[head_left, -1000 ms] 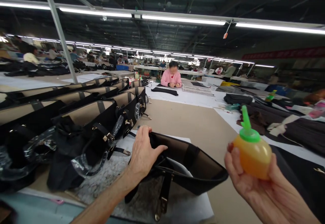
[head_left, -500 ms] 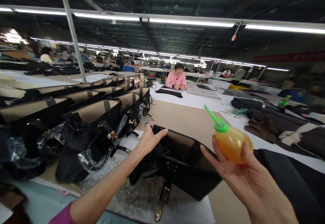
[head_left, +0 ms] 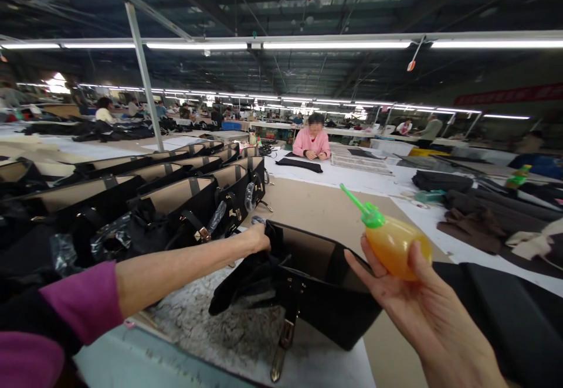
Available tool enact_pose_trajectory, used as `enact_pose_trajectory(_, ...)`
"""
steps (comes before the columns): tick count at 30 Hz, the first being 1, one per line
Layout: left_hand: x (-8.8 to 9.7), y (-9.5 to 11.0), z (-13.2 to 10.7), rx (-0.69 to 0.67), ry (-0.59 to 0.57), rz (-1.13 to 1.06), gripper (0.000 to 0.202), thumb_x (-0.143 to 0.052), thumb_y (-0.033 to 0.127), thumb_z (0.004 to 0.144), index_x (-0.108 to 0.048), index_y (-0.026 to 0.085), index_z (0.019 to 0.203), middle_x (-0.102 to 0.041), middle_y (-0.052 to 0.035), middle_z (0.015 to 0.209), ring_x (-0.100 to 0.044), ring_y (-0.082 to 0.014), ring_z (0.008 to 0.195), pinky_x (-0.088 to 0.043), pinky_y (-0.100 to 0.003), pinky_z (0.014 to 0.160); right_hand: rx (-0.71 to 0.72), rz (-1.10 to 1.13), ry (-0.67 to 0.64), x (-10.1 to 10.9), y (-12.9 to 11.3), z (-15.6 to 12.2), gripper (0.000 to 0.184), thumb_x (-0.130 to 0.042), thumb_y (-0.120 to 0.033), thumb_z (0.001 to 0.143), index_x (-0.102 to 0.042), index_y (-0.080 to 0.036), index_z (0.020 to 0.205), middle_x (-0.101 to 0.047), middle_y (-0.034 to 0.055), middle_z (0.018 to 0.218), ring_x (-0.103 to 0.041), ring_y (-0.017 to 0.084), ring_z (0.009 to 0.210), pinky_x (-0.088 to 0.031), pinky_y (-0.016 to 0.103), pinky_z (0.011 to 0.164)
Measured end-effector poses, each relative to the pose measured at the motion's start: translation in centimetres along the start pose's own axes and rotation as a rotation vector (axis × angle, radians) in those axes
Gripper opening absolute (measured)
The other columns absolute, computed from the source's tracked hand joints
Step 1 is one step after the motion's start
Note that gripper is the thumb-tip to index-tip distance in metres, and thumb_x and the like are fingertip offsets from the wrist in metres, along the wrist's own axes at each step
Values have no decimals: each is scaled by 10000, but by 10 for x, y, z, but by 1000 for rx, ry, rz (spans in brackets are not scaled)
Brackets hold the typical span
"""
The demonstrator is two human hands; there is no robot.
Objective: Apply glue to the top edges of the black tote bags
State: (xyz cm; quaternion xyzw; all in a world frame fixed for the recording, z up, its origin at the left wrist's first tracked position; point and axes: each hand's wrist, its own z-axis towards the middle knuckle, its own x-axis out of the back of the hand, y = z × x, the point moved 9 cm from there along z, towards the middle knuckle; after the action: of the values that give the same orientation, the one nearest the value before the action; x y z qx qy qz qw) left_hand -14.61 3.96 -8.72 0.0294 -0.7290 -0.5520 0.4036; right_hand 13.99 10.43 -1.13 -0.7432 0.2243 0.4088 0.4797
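A black handbag [head_left: 334, 303] with a tan inside stands open-topped in front of me, its strap with gold-coloured metal hanging down the near side. At the bag's left end, my left hand [head_left: 258, 239] is closed on its edge beside the bunched black lining cloth [head_left: 240, 282]; most of its fingertips are hidden. My right hand [head_left: 422, 312] is wrapped round a squeeze bottle [head_left: 398, 246] of orange-yellow liquid, with a green cap and a thin green spout pointing up and left. Its index finger stretches toward the bag's right rim.
Rows of similar black bags [head_left: 180, 194] crowd the table's left side. A stained pale board [head_left: 193, 317] lies under the near bag. Across the table sits a person in pink [head_left: 311, 142]. Black panels [head_left: 505, 317] and dark folded cloth [head_left: 475, 221] lie to the right.
My left hand has turned over the bag's left end, its thumb no longer stretched along the rim, and that forearm has swung up. The bottle has shifted slightly left. The view has moved a little.
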Motion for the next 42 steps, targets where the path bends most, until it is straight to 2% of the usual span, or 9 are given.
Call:
enact_pose_trajectory(6,7,13,4,-161,16,-9,349,-468,23,478,-628,170,750,-638,-15,738,-599,-217,840,-459,-291,797,2,17,-16,1,-1,8,449,-829,-185,631,-621,-215,1028,-632,78,1066,-608,332,933,-353,705,850)
enact_pose_trajectory(12,-7,6,10,-264,102,-129,313,-402,78,611,-578,159,856,-596,7,761,-562,-167,811,-453,-263,777,0,-26,-81,3,-5,17,579,-855,-111,591,-583,-229,1088,-619,76,1106,-581,355,998,-384,703,847)
enact_pose_trajectory(17,-15,12,3,-350,64,-252,302,-423,214,776,-513,192,1064,-617,-3,919,-569,-163,866,-446,-255,794,74,-82,-96,3,-8,21,442,-776,-177,732,-571,-219,1121,-589,78,1165,-552,348,1051,-387,705,853)
enact_pose_trajectory(19,-17,14,3,-338,79,-245,311,-481,358,814,-490,192,1076,-627,-23,935,-579,-183,883,-445,-273,800,89,-104,-90,5,-8,24,408,-773,-203,737,-589,-244,1099,-574,67,1190,-554,362,1044,-375,736,832)
enact_pose_trajectory(23,-22,7,14,-201,131,-51,582,-678,512,658,-454,179,1080,-639,-69,878,-597,-255,866,-442,-322,744,96,-122,-95,8,-10,28,330,-767,-202,745,-618,-283,1028,-535,41,1251,-548,366,1053,-354,756,836)
enact_pose_trajectory(29,-23,3,22,-160,137,54,626,-590,682,658,-503,200,1047,-642,-79,898,-605,-272,917,-429,-312,734,66,-100,-57,8,-9,23,428,-767,-156,740,-587,-252,1116,-527,96,1262,-538,365,1066,-355,754,838)
enact_pose_trajectory(32,-23,4,22,-150,104,123,602,-652,614,626,-529,210,1056,-650,-74,896,-610,-281,911,-425,-306,702,53,-75,-28,6,-7,21,459,-788,-126,697,-593,-239,1097,-539,119,1242,-548,374,1048,-365,753,822)
enact_pose_trajectory(37,-25,6,23,-140,83,159,249,-620,312,651,-594,209,877,-653,-53,794,-621,-273,819,-405,-291,621,54,-67,-7,1,-4,18,472,-842,-132,626,-604,-208,1026,-554,133,1214,-574,366,1004,-406,724,793)
enact_pose_trajectory(42,-30,2,26,-141,127,93,235,-518,172,666,-582,147,891,-632,-98,858,-602,-273,846,-416,-315,686,72,-102,-24,-1,-5,17,546,-889,-130,556,-593,-187,1012,-570,127,1187,-579,357,995,-395,710,823)
